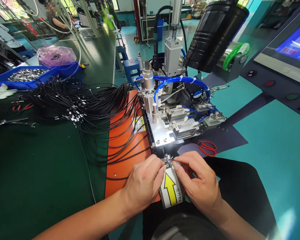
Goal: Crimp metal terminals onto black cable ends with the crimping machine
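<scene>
My left hand (146,180) is closed in a pinch at the front of the machine, and a black cable (117,179) runs in under it from the left. The pinched part of the cable is mostly hidden by the fingers. Facing it, my right hand (201,176) pinches thin coloured wires (171,160), red and blue among them, between thumb and forefinger. Both sets of fingertips meet over a small metal fixture (167,157). Just below them is a white label with a yellow arrow (170,190) on a rounded guide.
Black cables with metal ends (76,111) spread over the green table (40,160) and an orange plate (115,166). Behind my hands stands the machine (162,128) with blue air hoses. Red-handled scissors (208,148) lie right; a blue tray (2,81) holds small metal parts.
</scene>
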Action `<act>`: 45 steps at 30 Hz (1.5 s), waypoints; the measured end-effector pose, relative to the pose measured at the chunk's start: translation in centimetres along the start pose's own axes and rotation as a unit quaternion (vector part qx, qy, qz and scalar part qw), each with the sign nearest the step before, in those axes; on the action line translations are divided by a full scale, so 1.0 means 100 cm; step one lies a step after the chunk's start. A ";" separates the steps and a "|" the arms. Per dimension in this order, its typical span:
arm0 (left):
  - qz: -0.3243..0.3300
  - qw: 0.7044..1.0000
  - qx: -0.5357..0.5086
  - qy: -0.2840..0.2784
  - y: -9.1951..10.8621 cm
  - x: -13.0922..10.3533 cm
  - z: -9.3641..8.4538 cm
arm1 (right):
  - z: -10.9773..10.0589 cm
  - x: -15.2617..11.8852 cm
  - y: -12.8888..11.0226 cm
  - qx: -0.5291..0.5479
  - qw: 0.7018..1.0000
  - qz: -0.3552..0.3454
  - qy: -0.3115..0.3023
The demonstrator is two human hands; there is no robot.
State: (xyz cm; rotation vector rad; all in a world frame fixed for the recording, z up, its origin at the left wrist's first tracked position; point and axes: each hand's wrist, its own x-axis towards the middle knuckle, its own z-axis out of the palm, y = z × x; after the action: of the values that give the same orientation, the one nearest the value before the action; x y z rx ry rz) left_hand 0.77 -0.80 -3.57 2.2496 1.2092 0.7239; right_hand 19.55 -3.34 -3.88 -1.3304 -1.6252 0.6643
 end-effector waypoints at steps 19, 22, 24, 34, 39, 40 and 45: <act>-0.004 1.000 -0.004 0.006 -0.001 -0.001 0.000 | 0.004 0.001 -0.002 0.004 1.000 -0.009 -0.012; -0.008 1.000 -0.016 0.009 -0.001 -0.001 0.000 | 0.005 0.002 -0.003 0.008 1.000 0.011 -0.016; -0.008 1.000 -0.022 0.009 -0.001 0.000 -0.001 | 0.005 0.002 -0.002 0.009 1.000 0.007 -0.020; -0.008 0.999 -0.044 0.015 -0.001 0.000 -0.003 | 0.017 -0.002 0.000 -0.002 0.997 -0.068 -0.028; -0.013 0.998 -0.054 0.012 -0.002 -0.001 -0.003 | 0.003 0.000 -0.002 0.080 0.989 0.109 -0.055; -0.014 0.998 -0.054 0.010 -0.002 -0.001 -0.003 | -0.001 0.001 0.000 0.114 0.977 0.163 -0.072; -0.013 0.999 -0.039 0.005 -0.003 -0.002 -0.002 | -0.009 0.008 0.006 0.273 0.889 0.333 -0.154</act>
State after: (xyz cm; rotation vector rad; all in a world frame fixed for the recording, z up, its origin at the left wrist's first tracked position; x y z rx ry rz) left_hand 0.41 -0.80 -3.67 2.1656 1.1924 0.7597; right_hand 20.63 -2.54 -3.68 -1.3754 -1.0360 1.6835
